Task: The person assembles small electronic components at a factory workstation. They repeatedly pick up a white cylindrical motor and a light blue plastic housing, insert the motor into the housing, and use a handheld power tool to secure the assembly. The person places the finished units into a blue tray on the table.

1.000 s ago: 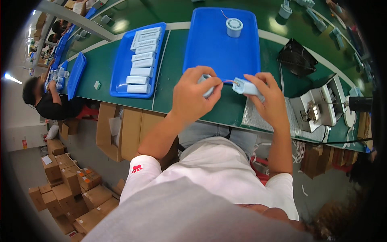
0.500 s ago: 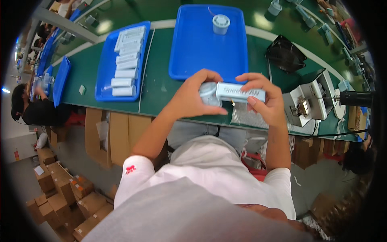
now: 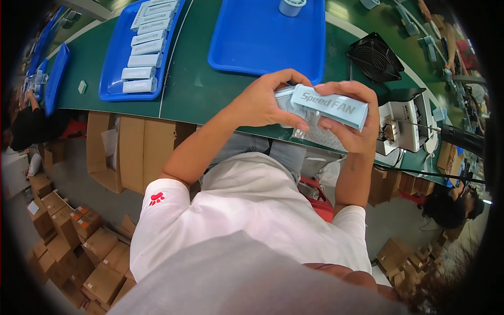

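Observation:
In front of my body, above the bench's near edge, my left hand [image 3: 258, 101] has its fingers and thumb wrapped round a round light-blue plastic part [image 3: 285, 101]. My right hand [image 3: 362, 113] grips an oblong light-blue fan handle [image 3: 329, 105] with dark lettering, its fingers over the top and the thumb beneath. The two pieces meet end to end; whether they are joined cannot be made out. A piece of clear bubble wrap [image 3: 321, 132] lies on the bench beneath them.
A blue tray [image 3: 239, 64] ahead bears a round light-blue cup-shaped part [image 3: 292, 7]. Another blue tray [image 3: 111, 79] at left carries several oblong handles [image 3: 140, 73]. At right are a black square fan [image 3: 375, 55], a white machine [image 3: 407, 123] and a black electric screwdriver [image 3: 462, 139]. Cardboard boxes [image 3: 102, 247] stand lower left.
The view has shifted, so the trays sit higher in the picture. The handle has been turned over and tilted, its lettering now upright. Both hands keep hold of their pieces.

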Motion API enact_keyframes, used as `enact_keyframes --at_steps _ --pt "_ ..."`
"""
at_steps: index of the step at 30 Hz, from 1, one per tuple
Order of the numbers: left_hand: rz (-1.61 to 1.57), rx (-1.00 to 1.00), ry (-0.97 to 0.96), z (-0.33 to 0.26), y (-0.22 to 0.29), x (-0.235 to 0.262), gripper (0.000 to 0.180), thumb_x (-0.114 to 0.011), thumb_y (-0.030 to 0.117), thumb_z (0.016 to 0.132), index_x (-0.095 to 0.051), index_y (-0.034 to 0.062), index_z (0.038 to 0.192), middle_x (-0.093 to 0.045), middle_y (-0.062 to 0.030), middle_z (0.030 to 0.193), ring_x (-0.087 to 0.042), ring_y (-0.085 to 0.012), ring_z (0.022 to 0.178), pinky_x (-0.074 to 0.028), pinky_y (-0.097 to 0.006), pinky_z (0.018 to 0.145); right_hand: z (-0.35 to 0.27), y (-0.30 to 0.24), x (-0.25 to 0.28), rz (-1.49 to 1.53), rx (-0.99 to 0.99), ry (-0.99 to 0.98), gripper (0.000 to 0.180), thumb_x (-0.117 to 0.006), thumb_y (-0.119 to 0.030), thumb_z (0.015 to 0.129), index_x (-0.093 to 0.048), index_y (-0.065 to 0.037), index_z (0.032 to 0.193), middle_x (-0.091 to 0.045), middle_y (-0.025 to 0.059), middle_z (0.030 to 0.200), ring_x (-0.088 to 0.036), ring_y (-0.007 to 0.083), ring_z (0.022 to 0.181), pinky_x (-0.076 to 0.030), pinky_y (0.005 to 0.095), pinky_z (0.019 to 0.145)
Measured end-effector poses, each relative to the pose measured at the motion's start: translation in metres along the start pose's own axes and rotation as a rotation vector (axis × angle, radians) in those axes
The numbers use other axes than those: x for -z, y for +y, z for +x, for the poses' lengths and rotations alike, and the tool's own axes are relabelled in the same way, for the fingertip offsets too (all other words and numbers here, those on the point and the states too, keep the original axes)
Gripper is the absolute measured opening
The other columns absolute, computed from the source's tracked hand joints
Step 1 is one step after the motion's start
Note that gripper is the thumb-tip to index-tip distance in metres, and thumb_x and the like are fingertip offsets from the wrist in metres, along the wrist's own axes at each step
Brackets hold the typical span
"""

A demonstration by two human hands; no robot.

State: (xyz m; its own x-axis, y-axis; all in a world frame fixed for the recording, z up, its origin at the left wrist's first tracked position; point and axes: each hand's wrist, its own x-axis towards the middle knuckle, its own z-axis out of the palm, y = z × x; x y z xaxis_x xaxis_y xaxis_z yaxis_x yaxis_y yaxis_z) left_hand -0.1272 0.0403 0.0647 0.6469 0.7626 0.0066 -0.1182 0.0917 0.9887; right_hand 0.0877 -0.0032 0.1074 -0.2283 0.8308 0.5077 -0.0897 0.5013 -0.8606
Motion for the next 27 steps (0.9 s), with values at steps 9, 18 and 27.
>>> enact_keyframes --at_steps 9,18,27 --pt "0.407 -0.33 0.284 0.0 0.0 -0.012 0.068 -0.097 0.02 0.054 -0.065 0.0103 0.114 -0.06 -0.0065 0.112 -0.06 -0.0259 0.109 -0.051 -0.037 0.093 -0.012 -0.004 -0.02 -0.536 0.145 0.181 0.057 -0.098 -0.016 0.064 -0.067 -0.003 0.11 -0.075 0.0116 0.099 -0.074 0.0231 0.088 -0.059 0.0313 0.076" --pt "0.541 -0.49 0.467 -0.001 -0.004 -0.021 0.067 -0.097 0.021 0.052 -0.066 0.0099 0.11 -0.059 -0.0086 0.112 -0.06 -0.0289 0.108 -0.052 -0.039 0.09 -0.013 -0.013 -0.034 -0.72 0.259 0.213 0.058 -0.098 -0.018 0.065 -0.062 -0.005 0.109 -0.074 0.0115 0.094 -0.073 0.0247 0.082 -0.059 0.0317 0.068" --pt "0.57 -0.517 0.465 -0.008 -0.006 -0.023 0.062 -0.093 0.012 0.057 -0.064 0.0078 0.111 -0.06 -0.0114 0.11 -0.062 -0.0287 0.101 -0.053 -0.037 0.082 -0.013 -0.007 -0.037 -0.717 0.296 0.19 0.062 -0.098 -0.021 0.066 -0.059 -0.004 0.112 -0.074 0.0129 0.093 -0.073 0.0245 0.08 -0.059 0.0306 0.065"
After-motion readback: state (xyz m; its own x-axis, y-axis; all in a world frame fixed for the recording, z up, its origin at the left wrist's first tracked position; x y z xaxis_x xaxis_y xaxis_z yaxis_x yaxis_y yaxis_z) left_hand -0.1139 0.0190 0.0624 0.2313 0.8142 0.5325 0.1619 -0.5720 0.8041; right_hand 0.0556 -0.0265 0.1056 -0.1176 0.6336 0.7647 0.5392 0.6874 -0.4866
